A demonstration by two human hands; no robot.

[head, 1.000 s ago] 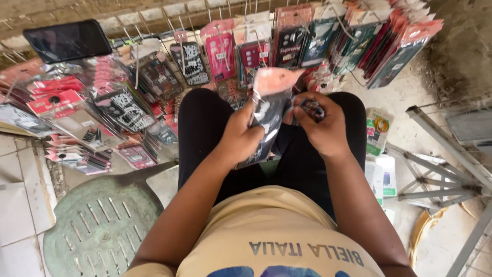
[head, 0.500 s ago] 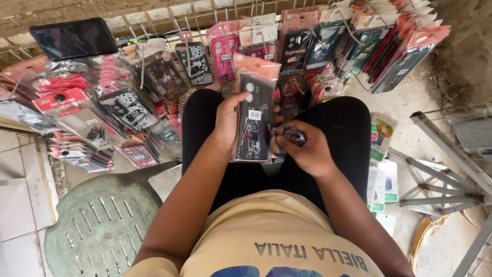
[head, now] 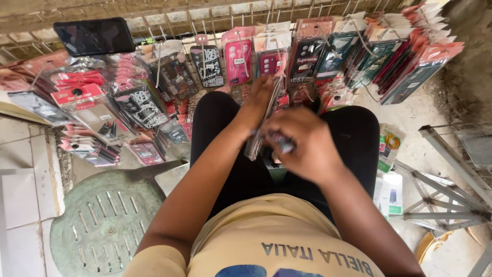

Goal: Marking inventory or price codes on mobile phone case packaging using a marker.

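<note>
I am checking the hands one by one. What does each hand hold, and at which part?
The left hand holds a packaged phone case, seen edge-on, around its upper part. The right hand pinches a small dark item; blur hides what it is.

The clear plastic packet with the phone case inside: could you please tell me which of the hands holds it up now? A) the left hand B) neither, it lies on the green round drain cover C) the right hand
A: the left hand grips the clear plastic packet edge-on above the lap, while the right hand is beside its lower end.
</note>
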